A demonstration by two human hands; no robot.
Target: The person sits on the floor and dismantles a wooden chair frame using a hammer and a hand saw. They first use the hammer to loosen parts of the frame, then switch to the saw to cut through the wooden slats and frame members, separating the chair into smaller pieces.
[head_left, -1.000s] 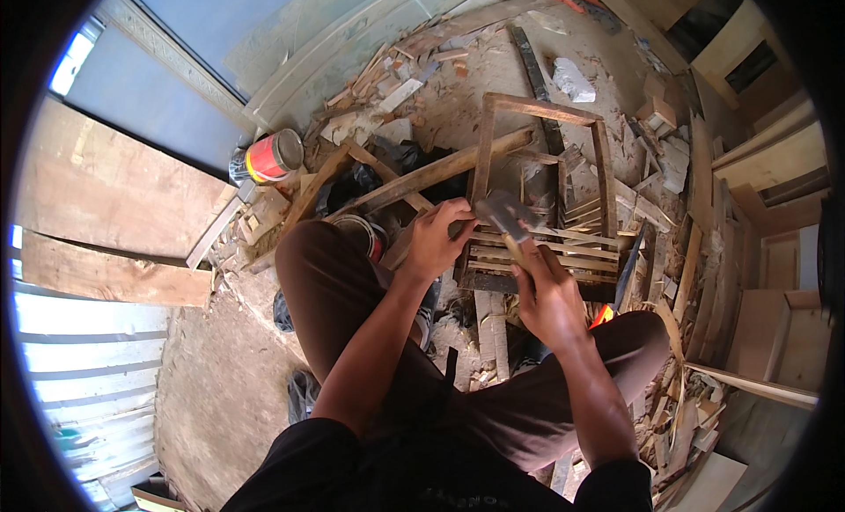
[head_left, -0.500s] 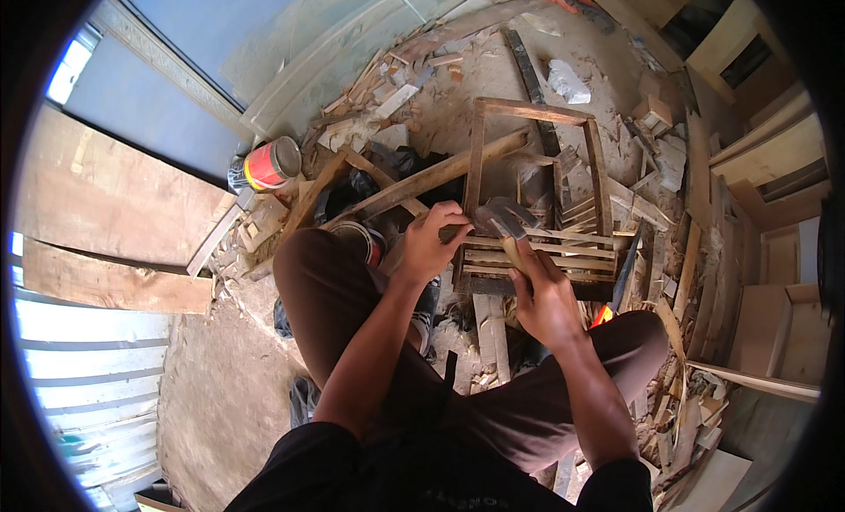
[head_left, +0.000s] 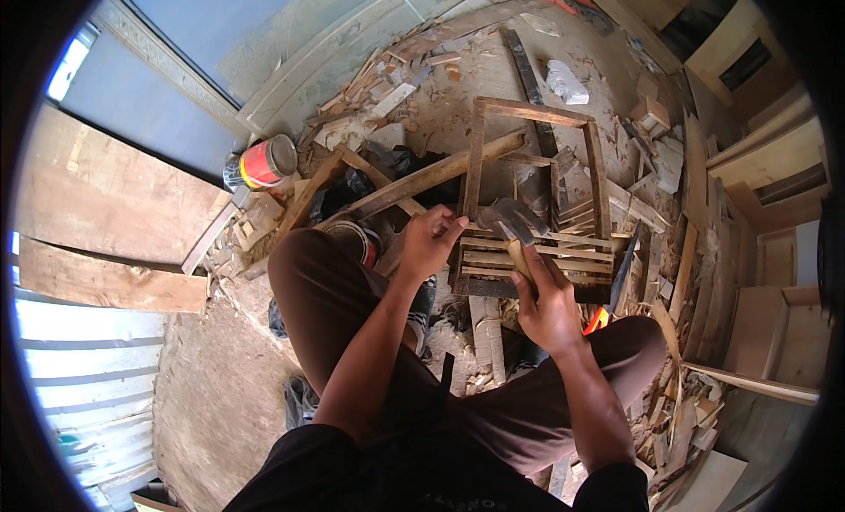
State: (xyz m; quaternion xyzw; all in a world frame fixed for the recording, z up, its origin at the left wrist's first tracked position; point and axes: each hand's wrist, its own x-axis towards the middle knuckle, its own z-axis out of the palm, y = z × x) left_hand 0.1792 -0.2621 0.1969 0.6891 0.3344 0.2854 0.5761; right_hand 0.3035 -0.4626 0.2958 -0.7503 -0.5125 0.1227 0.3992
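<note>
A claw hammer (head_left: 521, 226) with a pale wooden handle is gripped in my right hand (head_left: 547, 301), its metal head over the slats near the left post. My left hand (head_left: 431, 241) is pinched closed just left of the hammer head, at the frame's left side. Whatever its fingertips hold is too small to make out. Under both hands is a dark wooden frame (head_left: 598, 182) with upright posts joined by a top rail. Several narrow pale slats (head_left: 563, 259) run across its near part.
A handsaw (head_left: 602, 320) with an orange handle leans by my right knee. Paint cans (head_left: 268, 163) (head_left: 356, 239) stand to the left. A long timber (head_left: 431, 179) lies behind my left hand. Wood scraps litter the floor, and wooden cabinets (head_left: 775, 336) line the right side.
My left fingertips have drawn together and shifted slightly right, close by the frame's left post. The hammer has stayed nearly in place, its head slightly lower.
</note>
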